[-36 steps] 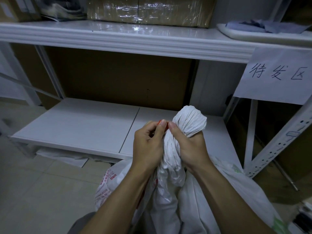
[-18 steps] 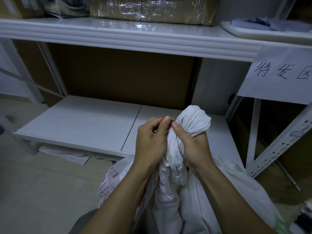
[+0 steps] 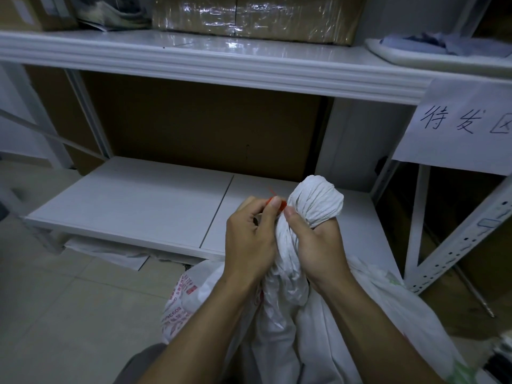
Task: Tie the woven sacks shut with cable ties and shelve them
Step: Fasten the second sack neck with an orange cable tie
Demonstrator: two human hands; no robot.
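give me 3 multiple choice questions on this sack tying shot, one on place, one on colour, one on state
1. Where is the lower shelf relative to the woven sack?
A. behind it
B. on top of it
C. inside it

2. What colour is the cable tie?
A. blue
B. orange-red
C. black

3. What state is the sack's mouth in?
A. spread wide open
B. folded flat
C. gathered into a bunch

Answers:
1 A, the shelf board lies beyond the sack.
2 B, an orange-red strip shows at the left hand's fingertips.
3 C, the right hand grips a twisted neck below a bunched top.
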